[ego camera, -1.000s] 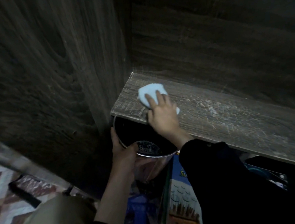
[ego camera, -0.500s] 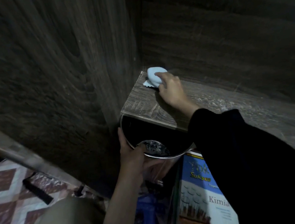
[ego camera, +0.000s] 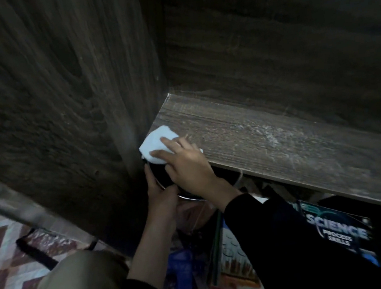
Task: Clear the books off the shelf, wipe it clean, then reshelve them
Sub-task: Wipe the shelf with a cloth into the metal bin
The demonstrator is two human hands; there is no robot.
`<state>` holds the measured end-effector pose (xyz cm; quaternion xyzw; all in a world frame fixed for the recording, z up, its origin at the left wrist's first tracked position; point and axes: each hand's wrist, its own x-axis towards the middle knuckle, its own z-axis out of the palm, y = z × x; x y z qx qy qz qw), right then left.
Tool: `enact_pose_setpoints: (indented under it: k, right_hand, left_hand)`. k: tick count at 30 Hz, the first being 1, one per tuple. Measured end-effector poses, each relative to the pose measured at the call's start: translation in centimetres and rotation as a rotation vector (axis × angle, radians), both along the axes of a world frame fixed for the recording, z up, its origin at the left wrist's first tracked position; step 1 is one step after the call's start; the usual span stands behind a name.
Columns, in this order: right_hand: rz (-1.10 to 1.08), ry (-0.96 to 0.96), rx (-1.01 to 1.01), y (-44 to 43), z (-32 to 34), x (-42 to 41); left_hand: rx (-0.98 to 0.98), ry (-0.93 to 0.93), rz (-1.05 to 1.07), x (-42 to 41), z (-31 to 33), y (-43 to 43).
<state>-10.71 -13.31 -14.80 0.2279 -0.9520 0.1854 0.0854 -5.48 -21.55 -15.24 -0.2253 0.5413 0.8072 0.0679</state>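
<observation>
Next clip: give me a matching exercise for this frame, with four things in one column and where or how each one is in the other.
Things:
1. white cloth
2. metal pot
3. science book
4. shelf board

Place or state:
A. held at the rim by the left hand
B. streaked with dust
C. pressed under the right hand at the board's front left corner
D. below the board, to the right

Pairs: 1-C, 2-A, 3-D, 4-B
</observation>
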Motion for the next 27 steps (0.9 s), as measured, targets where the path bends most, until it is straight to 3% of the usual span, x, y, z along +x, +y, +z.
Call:
enact_pose_setpoints:
  k: [3, 6, 9, 11, 13, 15, 17, 21, 23, 27]
  right_hand:
    - [-0.092, -0.106, -0.365, 2.3, 1.4, 1.2]
    - [-0.339, 0.041, -0.541, 8.2, 2.2, 3.6]
    - [-0.69, 0.226, -0.516, 17.4, 1.7, 6.8]
    - [-1.0, 0.253, -0.435, 23.3, 1.7, 9.2]
    - [-1.321, 0.103, -0.335, 27.0, 1.6, 11.6]
    - [-1.445, -0.079, -0.203, 27.5, 1.3, 12.6]
    - [-1.387, -0.125, -0.107, 25.1, 0.3, 11.9]
    - [-1.139, -0.027, -0.03, 16.8, -0.3, 8.4]
    - [-0.967, -0.131, 0.019, 12.3, -0.6, 7.0]
    - [-0.722, -0.075, -0.037, 5.8, -1.2, 5.6]
  left_hand:
    - [0.032, -0.013, -0.022, 0.1, 0.6, 0.5]
    - [0.067, -0.068, -0.049, 0.2, 0.8, 0.7]
    - [0.052, -0.066, -0.079, 0.2, 0.3, 0.8]
    - [0.046, -0.054, -0.092, 0.1, -0.1, 0.8]
    - [0.062, -0.042, -0.094, 0.1, -0.3, 0.9]
    - [0.08, -0.033, -0.101, 0.2, -0.5, 1.1]
    - [0.082, -0.025, -0.118, 0.4, -0.5, 1.4]
    - [0.062, -0.037, -0.124, 0.3, -0.4, 1.8]
    - [0.057, -0.046, -0.117, 0.3, -0.4, 1.9]
    - [0.03, -0.043, -0.112, 0.6, 0.1, 2.2]
